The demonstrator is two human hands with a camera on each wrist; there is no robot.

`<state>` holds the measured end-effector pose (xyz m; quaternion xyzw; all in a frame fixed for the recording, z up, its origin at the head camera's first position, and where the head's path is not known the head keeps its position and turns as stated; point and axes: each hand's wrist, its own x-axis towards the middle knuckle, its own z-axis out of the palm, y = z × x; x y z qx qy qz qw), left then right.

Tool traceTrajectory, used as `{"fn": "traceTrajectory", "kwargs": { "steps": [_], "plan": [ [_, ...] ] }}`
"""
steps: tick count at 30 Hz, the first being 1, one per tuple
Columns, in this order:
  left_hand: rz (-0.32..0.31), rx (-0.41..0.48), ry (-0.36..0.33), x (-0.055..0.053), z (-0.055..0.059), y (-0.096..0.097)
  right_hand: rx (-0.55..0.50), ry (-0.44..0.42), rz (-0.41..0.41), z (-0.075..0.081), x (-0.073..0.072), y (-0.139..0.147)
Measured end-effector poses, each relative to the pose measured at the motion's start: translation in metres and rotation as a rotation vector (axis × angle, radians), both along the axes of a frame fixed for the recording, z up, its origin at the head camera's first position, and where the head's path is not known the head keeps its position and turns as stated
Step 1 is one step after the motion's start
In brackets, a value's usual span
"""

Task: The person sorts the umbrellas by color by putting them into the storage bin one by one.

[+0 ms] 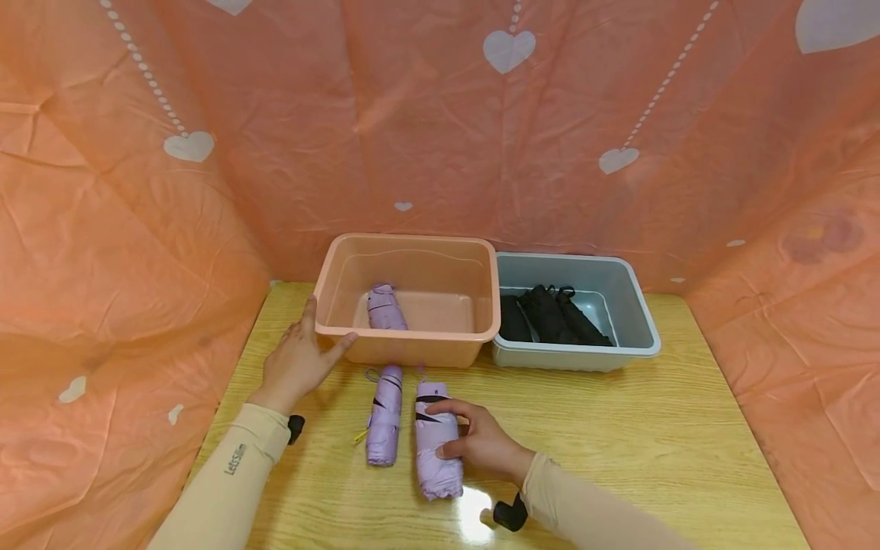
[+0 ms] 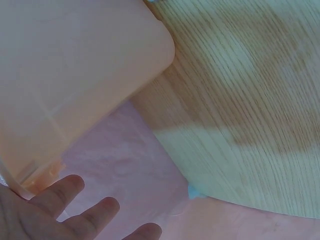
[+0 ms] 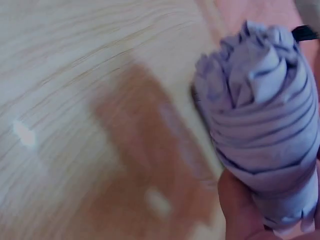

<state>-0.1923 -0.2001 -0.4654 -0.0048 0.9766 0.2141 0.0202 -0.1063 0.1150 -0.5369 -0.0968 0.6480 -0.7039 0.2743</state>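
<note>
My right hand [image 1: 484, 443] grips a folded lilac umbrella [image 1: 438, 458] with black marks, thumb and fingers around its side. In the right wrist view its ruffled end [image 3: 260, 85] faces the camera, a shadow on the table beside it. Another folded lilac umbrella [image 1: 385, 420], with a wrist loop and a yellow bit at its side, lies just to the left. My left hand [image 1: 296, 363] rests at the front left corner of the peach bin [image 1: 412, 349], thumb at the front rim. In the left wrist view its fingers [image 2: 95, 216] are spread, beside the bin wall [image 2: 75, 75].
Inside the peach bin lies one lilac umbrella [image 1: 386, 308]. A grey bin [image 1: 577, 356] stands against its right side, with several black folded umbrellas [image 1: 550, 317] in it. Both stand on a wood-grain table [image 1: 605, 443], with an orange heart-patterned curtain [image 1: 426, 130] behind and on both sides.
</note>
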Motion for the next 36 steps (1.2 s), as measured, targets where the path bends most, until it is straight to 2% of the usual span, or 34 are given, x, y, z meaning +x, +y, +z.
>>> {"fn": "traceTrajectory", "kwargs": {
  "steps": [3, 10, 15, 21, 27, 36],
  "plan": [
    [0.005, 0.000, 0.002, 0.000, 0.000, -0.002, -0.044, -0.017, 0.046, 0.022, 0.001, 0.009],
    [0.008, -0.004, 0.004, 0.001, 0.002, -0.006, -0.055, 0.107, 0.138, 0.079, -0.010, 0.022],
    [0.008, -0.008, 0.000, 0.001, 0.003, -0.007, -0.057, 0.170, 0.164, 0.117, -0.028, 0.027],
    [0.006, -0.006, -0.006, 0.002, 0.003, -0.007, -0.017, 0.256, 0.148, 0.153, -0.057, 0.028],
    [0.004, -0.006, -0.010, 0.002, 0.002, -0.006, 0.025, 0.265, 0.127, 0.174, -0.089, 0.022],
    [0.003, -0.011, 0.000, 0.001, -0.001, -0.003, 0.092, 0.306, 0.147, 0.178, -0.137, 0.001]
  ]
}}
